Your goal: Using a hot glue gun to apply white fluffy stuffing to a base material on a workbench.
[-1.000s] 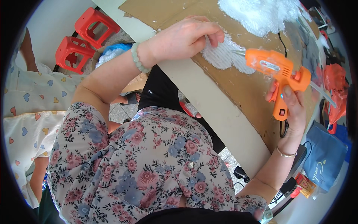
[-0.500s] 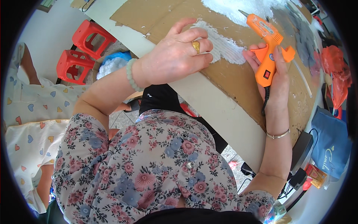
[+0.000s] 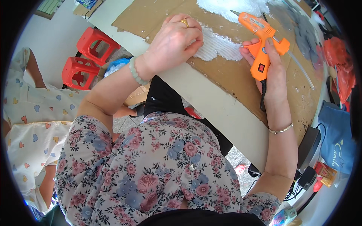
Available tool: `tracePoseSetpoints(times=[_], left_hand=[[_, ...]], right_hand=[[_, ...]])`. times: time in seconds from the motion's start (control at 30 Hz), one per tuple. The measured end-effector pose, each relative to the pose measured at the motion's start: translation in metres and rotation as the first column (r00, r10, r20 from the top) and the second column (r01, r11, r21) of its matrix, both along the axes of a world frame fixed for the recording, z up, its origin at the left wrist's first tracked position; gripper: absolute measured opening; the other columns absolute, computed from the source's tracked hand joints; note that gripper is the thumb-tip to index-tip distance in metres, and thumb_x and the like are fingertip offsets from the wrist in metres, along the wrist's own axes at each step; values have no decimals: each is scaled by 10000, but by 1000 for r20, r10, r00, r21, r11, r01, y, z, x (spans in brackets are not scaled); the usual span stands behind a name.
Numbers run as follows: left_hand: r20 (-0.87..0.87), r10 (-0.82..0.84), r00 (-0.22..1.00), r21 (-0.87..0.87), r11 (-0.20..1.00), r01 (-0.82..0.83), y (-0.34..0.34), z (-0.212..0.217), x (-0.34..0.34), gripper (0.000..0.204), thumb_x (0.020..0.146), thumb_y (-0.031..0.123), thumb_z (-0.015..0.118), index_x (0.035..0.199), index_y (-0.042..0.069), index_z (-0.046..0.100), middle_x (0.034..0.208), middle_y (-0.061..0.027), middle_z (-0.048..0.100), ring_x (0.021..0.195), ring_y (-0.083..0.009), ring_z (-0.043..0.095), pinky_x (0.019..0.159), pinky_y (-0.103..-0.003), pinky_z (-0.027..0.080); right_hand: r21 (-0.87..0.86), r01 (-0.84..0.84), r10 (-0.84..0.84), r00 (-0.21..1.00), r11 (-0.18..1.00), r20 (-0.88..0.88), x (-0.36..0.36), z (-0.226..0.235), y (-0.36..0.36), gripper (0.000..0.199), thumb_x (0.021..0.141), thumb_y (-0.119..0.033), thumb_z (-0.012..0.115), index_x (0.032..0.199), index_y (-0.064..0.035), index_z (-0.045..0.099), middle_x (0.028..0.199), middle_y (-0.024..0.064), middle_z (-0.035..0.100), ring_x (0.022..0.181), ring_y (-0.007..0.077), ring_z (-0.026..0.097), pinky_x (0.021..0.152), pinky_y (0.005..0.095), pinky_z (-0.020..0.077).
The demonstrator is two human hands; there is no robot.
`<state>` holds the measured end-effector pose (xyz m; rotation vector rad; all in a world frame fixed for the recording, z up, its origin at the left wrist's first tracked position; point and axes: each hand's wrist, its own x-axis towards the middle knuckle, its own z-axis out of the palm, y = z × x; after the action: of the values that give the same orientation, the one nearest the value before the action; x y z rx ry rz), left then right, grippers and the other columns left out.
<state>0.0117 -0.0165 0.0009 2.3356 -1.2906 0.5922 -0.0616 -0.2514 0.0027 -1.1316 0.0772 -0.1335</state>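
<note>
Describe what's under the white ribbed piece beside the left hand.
Brown cardboard shows around the white ribbed piece, with the white tabletop visible past the cardboard's edge. Whatever lies directly beneath the piece is covered; the left hand blocks some view too.

Two stools [image 3: 85, 42] — both red, blue bag [image 3: 335, 132], red plastic bag [image 3: 336, 53]

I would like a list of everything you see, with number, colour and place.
Table: one, pale, centre
Cardboard: one, brown, on table
Ribbed fabric: one, white, on cardboard
Fluffy material: one pile, white, top
Glue gun: one, orange, above cardboard
Stools: two, red, upper left
Plastic bag: one, red, right edge
Bag: one, blue, right
Boxy items: two, black, lower right
Co-worker: one, white clothing, left
Floral shirt: one, mostly white, bottom
Left hand: one, bare, at fabric's edge
Right hand: one, bare, gripping glue gun
</note>
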Motion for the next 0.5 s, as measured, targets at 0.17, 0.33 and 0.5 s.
tracePoseSetpoints(times=[0.17,0.33,0.5], left_hand=[[167,-140,976,24,990,138,-5,11,-20,96,665,88,685,749,83,641,930,-8,590,1021,-239,513,950,-461,360],[349,-256,901,263,950,168,-8,11,-18,107,642,98,698,733,91,642,954,0,567,1064,-214,489,988,-527,326],[178,-120,977,42,993,114,-13,4,-5,59,673,80,665,712,58,627,886,-16,610,984,-220,544,962,-449,368]], right_hand=[[-45,-17,16,1000,999,-18,2,1,1,353,938,-307,483,1020,29,554,945,149,619,904,218,616,865,337,490],[-38,-9,9,1000,999,-8,4,2,2,339,959,-274,445,1053,41,525,972,132,585,924,225,599,917,376,481],[-41,-21,22,999,999,25,8,-3,3,326,952,-272,468,1063,29,525,962,108,578,921,220,608,900,371,491]])
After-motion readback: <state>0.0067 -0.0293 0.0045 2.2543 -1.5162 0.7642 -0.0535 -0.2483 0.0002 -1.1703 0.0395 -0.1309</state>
